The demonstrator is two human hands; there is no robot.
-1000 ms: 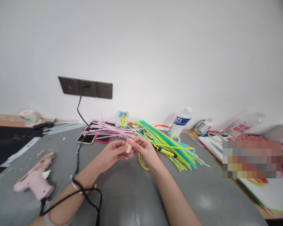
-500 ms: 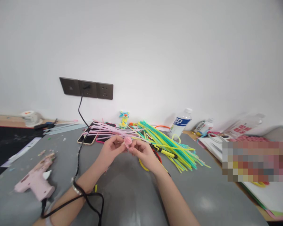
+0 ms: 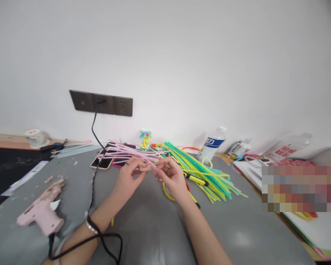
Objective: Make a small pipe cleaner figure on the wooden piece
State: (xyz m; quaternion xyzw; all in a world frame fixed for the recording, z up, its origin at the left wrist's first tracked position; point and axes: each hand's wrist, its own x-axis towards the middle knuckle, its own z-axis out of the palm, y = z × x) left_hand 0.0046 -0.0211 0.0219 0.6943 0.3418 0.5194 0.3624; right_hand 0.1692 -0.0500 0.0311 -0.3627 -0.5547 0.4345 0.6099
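My left hand [image 3: 130, 176] and my right hand [image 3: 171, 176] meet over the middle of the grey table, fingertips pinched on a small pink pipe cleaner piece [image 3: 152, 166]. Its shape is partly hidden by the fingers. A pale end shows by the left fingertips, and a bit of pink hangs under the right fingers. Just behind the hands lies a spread of pink pipe cleaners [image 3: 127, 151]. Yellow and green pipe cleaners [image 3: 204, 173] lie to the right of my right hand, with a yellow-and-black tool [image 3: 197, 180] among them.
A pink glue gun [image 3: 42, 211] lies at left; its black cord [image 3: 92, 184] crosses my left forearm toward the wall socket [image 3: 102, 104]. Phones [image 3: 102, 163], a small pipe cleaner figure [image 3: 145, 140] and a bottle [image 3: 212, 144] are at the back. Papers [image 3: 317, 230] and bags sit at right.
The round pink coil seen between my fingertips has turned and now shows as a narrow strip. My right fingers have curled and shifted over it; my left hand has barely moved.
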